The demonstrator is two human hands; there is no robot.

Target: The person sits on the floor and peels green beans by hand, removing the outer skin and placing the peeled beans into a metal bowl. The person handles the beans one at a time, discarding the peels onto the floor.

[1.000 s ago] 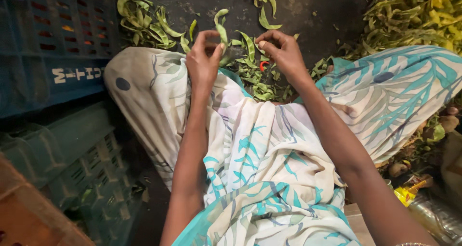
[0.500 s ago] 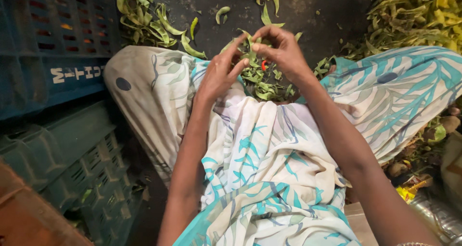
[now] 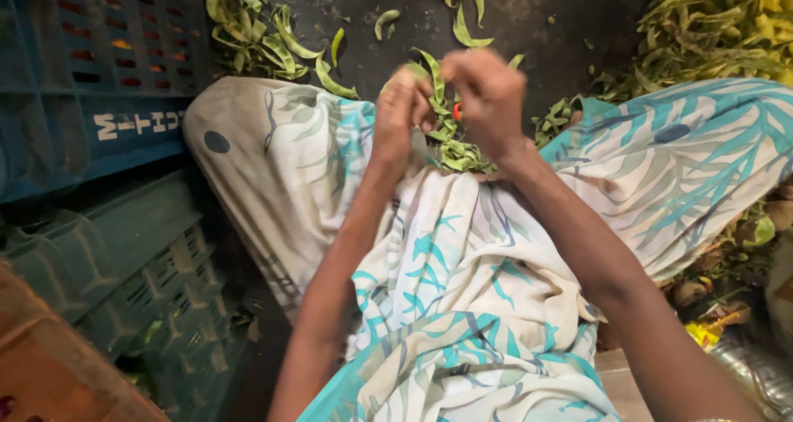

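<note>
My left hand (image 3: 400,108) and my right hand (image 3: 489,100) are raised close together over my lap, fingers pinched on the same green pod (image 3: 434,79) between them. A small red bit (image 3: 457,112) shows by the right fingers. Below the hands a heap of green pods and leaves (image 3: 459,151) lies in the fold of the white and teal leaf-patterned cloth (image 3: 462,290) over my knees.
Blue plastic crates (image 3: 91,75) stand at the left, with a teal crate (image 3: 140,282) below them. Loose green pods (image 3: 264,38) lie on the dark floor ahead. A big pile of green and yellow pods (image 3: 710,26) fills the upper right.
The hands first held a pod apart, then dropped into the lap heap, and now have come up together on a pod. A discarded pod piece lies farther out on the floor.
</note>
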